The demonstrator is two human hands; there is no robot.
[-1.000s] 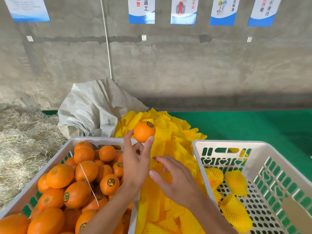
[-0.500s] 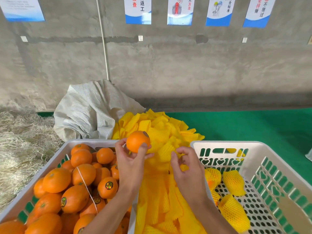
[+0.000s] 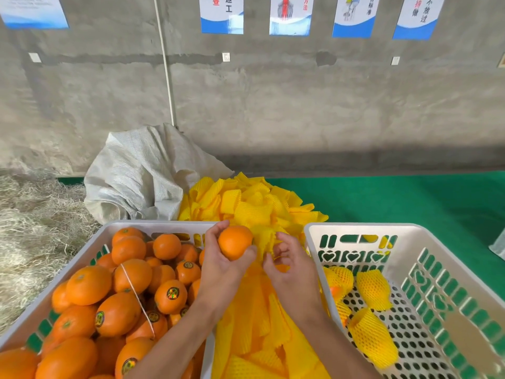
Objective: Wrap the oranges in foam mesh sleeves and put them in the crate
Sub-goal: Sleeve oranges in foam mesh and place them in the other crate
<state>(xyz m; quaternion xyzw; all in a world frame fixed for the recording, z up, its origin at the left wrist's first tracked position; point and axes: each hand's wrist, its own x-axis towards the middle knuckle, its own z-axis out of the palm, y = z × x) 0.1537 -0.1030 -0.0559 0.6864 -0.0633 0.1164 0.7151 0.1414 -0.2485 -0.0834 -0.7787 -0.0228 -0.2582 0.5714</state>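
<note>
Bare concrete wall (image 3: 273, 105) stands behind our work, hung with 5 posters (image 3: 221, 13) along its top, and green matting (image 3: 410, 198) covers the surface on the right. Our left hand (image 3: 224, 265) grips 1 bare orange (image 3: 235, 242), fingers curled round it, above the heap of yellow foam mesh sleeves (image 3: 246, 203). Our right hand (image 3: 289, 265) pinches 1 sleeve (image 3: 263, 237) just beside that orange, touching it. At left, a white crate (image 3: 82, 266) holds the unwrapped oranges (image 3: 120, 313). At right, a second white crate (image 3: 442, 233) holds about 4 wrapped oranges (image 3: 373, 289). Behind the left crate we see a crumpled woven sack (image 3: 142, 173) and straw (image 3: 30, 228) at far left
</note>
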